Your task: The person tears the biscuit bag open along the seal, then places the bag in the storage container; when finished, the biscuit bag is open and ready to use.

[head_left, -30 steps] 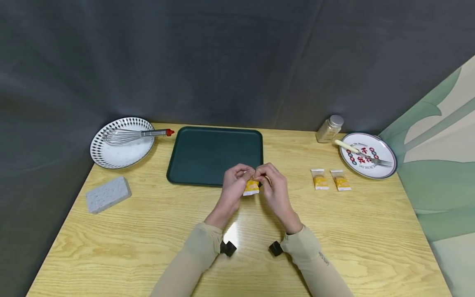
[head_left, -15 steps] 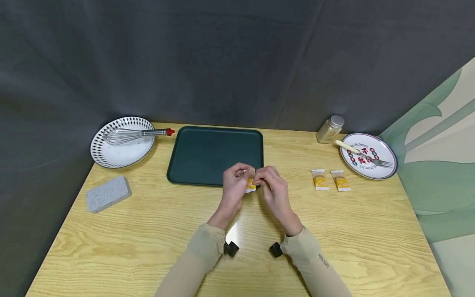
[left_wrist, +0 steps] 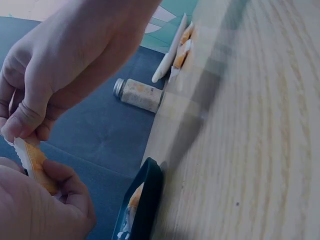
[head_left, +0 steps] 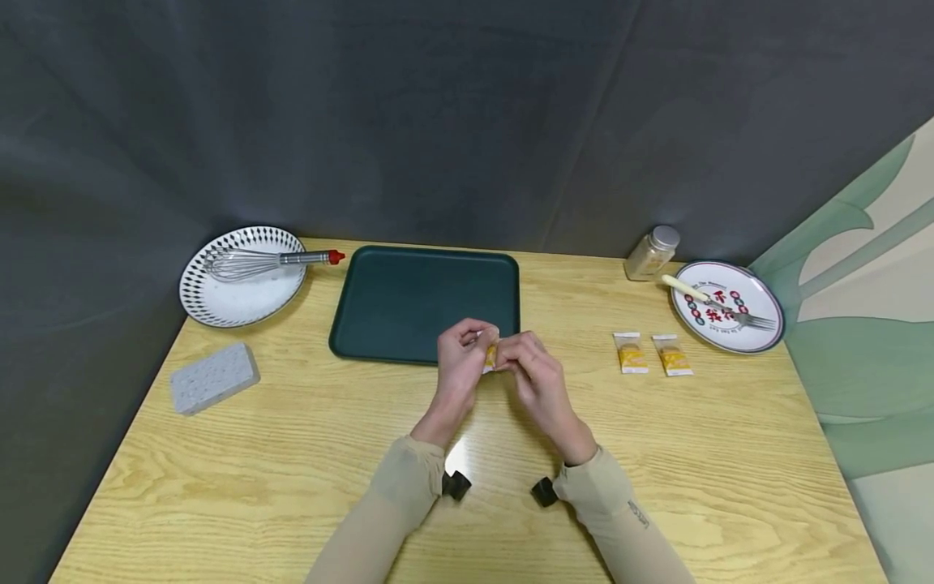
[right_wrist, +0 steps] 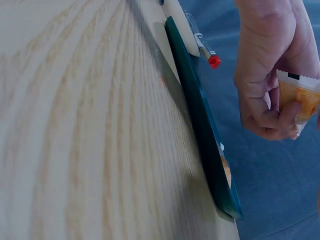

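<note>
Both hands meet above the front edge of a dark green tray (head_left: pixel 416 296) and pinch a small yellow-and-white sachet (head_left: pixel 490 355) between them. My left hand (head_left: pixel 464 350) holds its left side with thumb and curled fingers. My right hand (head_left: pixel 527 362) pinches the right side. The sachet (left_wrist: pixel 33 162) shows its serrated edge in the left wrist view, and the sachet (right_wrist: pixel 300 99) is largely covered by fingers in the right wrist view. Two more sachets (head_left: pixel 651 354) lie flat on the table to the right.
A patterned plate (head_left: pixel 241 280) with a whisk (head_left: pixel 263 261) sits back left, a grey sponge (head_left: pixel 213 378) front of it. A spice jar (head_left: pixel 651 253) and a printed plate (head_left: pixel 726 307) with a fork (head_left: pixel 718 302) stand back right. A dark curtain backs the wooden table (head_left: pixel 292 454).
The hands have closed in tighter around the sachet and lifted slightly toward the tray edge; less of the sachet shows than a second ago.
</note>
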Available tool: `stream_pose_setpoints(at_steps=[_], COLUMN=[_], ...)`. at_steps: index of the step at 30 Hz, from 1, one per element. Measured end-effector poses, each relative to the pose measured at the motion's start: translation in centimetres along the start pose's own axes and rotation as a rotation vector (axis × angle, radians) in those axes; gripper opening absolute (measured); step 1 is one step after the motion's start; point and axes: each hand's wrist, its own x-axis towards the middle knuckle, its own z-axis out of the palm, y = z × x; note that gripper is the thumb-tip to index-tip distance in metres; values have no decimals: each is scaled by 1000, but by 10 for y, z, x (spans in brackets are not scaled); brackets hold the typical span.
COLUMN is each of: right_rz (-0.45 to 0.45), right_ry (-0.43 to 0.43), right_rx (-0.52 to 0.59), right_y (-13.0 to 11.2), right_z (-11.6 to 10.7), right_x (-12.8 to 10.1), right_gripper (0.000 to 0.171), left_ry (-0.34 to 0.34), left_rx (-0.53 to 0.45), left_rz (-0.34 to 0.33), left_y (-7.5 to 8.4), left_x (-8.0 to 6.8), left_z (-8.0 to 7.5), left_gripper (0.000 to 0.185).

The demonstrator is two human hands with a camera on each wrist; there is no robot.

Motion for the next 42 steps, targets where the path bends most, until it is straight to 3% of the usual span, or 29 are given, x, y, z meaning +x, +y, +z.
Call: stream_pose_setpoints(at_steps=[5,10,13,18,22,28,36,39,42], right_rz=[-29,-75,44,439,645,733,881,896,895], right_ry=[0,-39,8,163,132,1,-167,-175,-173], right_rx=[31,56,28,84,88,-45,-32,-36,-69], right_y=[-4,-12,-15,-13,-1,22,45,53,58], right_z=[1,13,16,7,-2,-14,-17,-15,-15], right_x=[0,0,2,15,26,34,45,49,50], right_gripper=[24,19,10,6,11,23,19,16,15], left_ry=[4,89,91,34,-6,-41,-73,-78,-83], left_rx=[5,4,13,2,-18,-51,-88,-45,66], left_rz=[7,35,49,58,34,-59,-143,-150,-148], left_y=[-5,-10,-8,-8,-7,-2,7,5,2], left_x=[6,17,19,18,19,36,65,74,78], left_z=[-1,-10,-15,-17,-19,-25,-34,-35,-36], left_gripper=[10,7,7,7,8,9,11,11,13])
